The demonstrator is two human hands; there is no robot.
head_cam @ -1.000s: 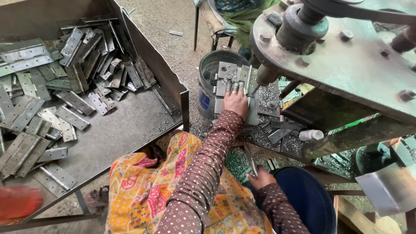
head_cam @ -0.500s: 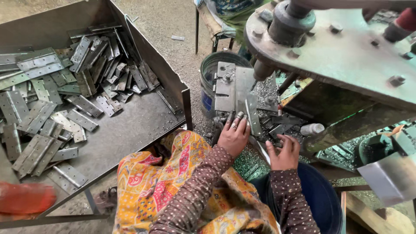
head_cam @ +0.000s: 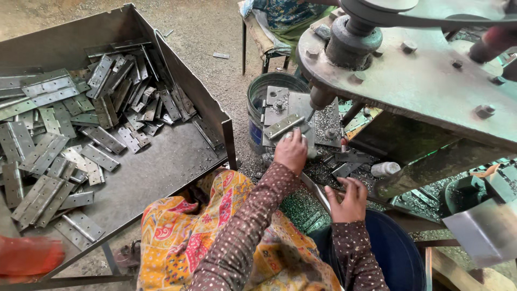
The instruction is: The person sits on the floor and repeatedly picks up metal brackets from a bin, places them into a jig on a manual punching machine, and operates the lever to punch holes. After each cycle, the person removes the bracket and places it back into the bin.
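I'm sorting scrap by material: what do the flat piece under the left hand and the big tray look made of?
The hinge plate under the left hand looks like bare steel: dull grey sheen, punched holes. The big tray seems to be sheet steel too, darker and matte, with scuffed walls. The loose hinges in it look alike; any plating can't be told.
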